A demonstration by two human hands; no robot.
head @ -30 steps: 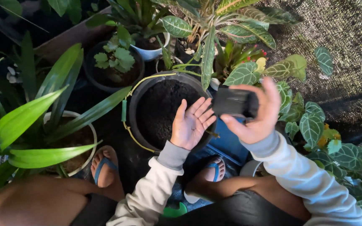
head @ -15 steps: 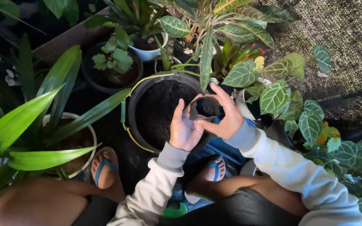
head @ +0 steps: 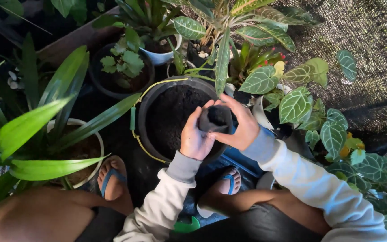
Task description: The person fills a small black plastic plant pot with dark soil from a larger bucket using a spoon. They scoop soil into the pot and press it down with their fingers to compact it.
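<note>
A small black plastic pot (head: 214,118) filled with dark soil is held between both my hands over the near right rim of a large black bucket of soil (head: 171,116). My left hand (head: 195,139) cups the small pot from the left and below. From the right, my right hand (head: 238,125) wraps around it, fingers over its top edge. The small pot's mouth tilts up toward me. The bucket has a yellow-green wire handle (head: 135,125) hanging on its left side.
Potted plants crowd around: a broad-leaved green plant in a white pot (head: 79,152) at left, a small leafy plant in a dark pot (head: 122,67) behind, veined-leaf plants (head: 310,112) at right. My feet in blue sandals (head: 110,179) rest on the ground below the bucket.
My right hand brought the small black pot down from the right to the bucket's rim, and my left hand, open before, closed onto it. Both hands now hold it.
</note>
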